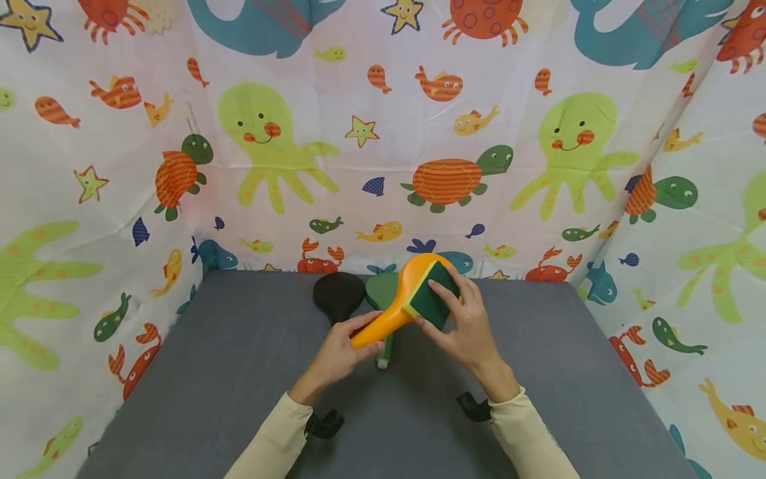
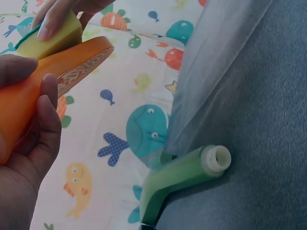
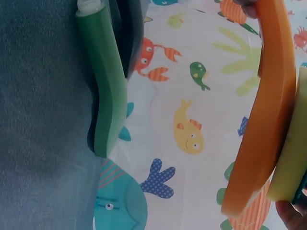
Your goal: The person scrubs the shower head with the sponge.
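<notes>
See, at left and on round the far and right sides, sea-creature cloth (image 1: pixel 54 179) beside a grey table (image 1: pixel 251 372). Find a black paddle brush (image 1: pixel 338 293) left of centre, near the table's far edge. Gripping an orange brush (image 1: pixel 402 297) by its handle with the left hand (image 1: pixel 338 356), above the table at centre. Lying beyond and partly hidden: a green brush (image 1: pixel 380 288), with its pale handle end toward the near side. Holding a yellow sponge (image 1: pixel 427 307), dark green on one face, against the orange brush's back with the right hand (image 1: pixel 469 329), at right.
</notes>
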Motion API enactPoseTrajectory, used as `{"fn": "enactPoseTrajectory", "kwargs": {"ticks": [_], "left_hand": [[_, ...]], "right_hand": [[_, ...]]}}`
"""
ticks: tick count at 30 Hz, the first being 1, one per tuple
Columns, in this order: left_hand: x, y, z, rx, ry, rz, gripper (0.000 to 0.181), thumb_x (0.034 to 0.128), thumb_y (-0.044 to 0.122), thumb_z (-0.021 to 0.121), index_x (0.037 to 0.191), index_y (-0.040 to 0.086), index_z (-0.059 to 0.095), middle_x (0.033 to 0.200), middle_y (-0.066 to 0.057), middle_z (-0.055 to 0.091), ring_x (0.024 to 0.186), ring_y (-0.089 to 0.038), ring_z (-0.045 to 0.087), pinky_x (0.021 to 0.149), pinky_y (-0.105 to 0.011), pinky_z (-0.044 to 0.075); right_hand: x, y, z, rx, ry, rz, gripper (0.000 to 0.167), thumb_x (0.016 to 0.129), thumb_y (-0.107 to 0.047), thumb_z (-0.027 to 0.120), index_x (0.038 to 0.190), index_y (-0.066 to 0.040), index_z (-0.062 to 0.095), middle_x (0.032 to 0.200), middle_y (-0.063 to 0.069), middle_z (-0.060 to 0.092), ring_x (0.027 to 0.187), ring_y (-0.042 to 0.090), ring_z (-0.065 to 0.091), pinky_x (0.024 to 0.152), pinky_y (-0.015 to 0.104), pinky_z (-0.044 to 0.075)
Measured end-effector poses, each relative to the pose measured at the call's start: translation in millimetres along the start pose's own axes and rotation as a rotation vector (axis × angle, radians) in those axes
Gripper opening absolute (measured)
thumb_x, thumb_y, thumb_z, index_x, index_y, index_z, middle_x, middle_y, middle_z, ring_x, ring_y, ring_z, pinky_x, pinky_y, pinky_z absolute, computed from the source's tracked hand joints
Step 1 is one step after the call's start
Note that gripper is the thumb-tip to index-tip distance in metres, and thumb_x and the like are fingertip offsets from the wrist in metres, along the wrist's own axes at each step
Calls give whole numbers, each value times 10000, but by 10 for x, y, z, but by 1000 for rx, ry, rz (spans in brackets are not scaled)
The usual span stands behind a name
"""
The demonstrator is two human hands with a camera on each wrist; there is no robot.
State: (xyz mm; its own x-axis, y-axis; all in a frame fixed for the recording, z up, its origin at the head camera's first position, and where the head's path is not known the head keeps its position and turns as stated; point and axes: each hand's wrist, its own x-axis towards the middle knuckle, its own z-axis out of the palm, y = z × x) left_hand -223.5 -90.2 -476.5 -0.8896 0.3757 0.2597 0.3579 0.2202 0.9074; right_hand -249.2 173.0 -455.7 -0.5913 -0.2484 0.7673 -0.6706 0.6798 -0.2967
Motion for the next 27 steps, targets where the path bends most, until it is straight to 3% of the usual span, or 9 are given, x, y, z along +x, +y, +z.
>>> {"fn": "enactPoseTrajectory", "kwargs": {"ticks": [8,15,23,27], "left_hand": [[-20,-42,8,-104,27,22,544,888,132,721,1402,129,543,1213,-120,660,911,-207,597,764,-223,501],[-6,14,71,-148,52,5,553,899,107,705,1419,101,519,1275,-125,643,942,-208,580,816,-220,490],[42,84,153,-204,123,-38,533,897,160,720,1400,134,546,1270,-93,632,1004,-239,569,879,-239,497],[56,113,166,-236,140,-44,522,891,187,730,1385,148,562,1228,-97,635,1000,-250,562,878,-266,505]], "right_hand": [[18,148,-46,14,44,81,662,725,-336,828,1334,-197,609,1505,154,442,1302,405,432,895,600,506],[36,127,-80,3,67,107,667,732,-327,821,1346,-197,598,1522,157,416,1279,394,429,844,564,532],[32,-17,-40,-42,124,6,639,852,-595,637,1350,-196,599,1528,173,406,1270,418,426,881,592,495],[41,-50,-28,-46,164,-32,659,866,-631,593,1341,-174,607,1511,202,416,1265,427,426,891,605,476]]}}
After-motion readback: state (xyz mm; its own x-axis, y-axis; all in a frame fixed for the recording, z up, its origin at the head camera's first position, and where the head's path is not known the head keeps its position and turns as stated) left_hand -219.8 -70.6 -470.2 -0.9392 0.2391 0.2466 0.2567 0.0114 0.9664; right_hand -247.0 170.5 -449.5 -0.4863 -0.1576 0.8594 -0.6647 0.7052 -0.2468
